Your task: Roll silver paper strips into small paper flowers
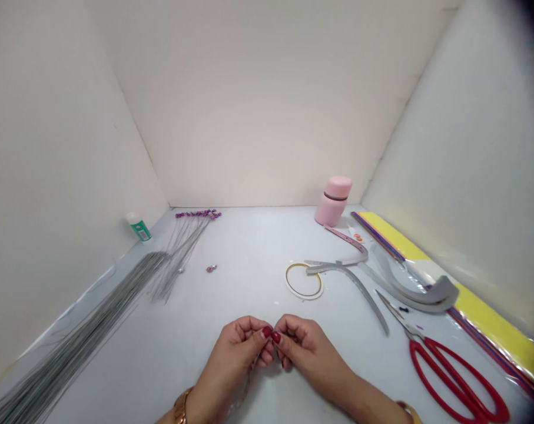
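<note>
Low in the middle of the head view, my left hand (244,344) and my right hand (297,344) meet, thumb tips side by side. Both are pinched closed around something too small and hidden to make out. A thin strand shows faintly below the fingers of my left hand. Beyond them, a ring of white tape (305,297) lies on the white table (249,253). To its left is a small pinkish bead-like piece (210,269).
Grey wires (85,330) run along the left, with purple-tipped stems (198,214) behind and a green-white bottle (140,228). At right are red-handled scissors (454,377), grey strips (359,282), yellow sheets (487,312) and a pink flask (332,203).
</note>
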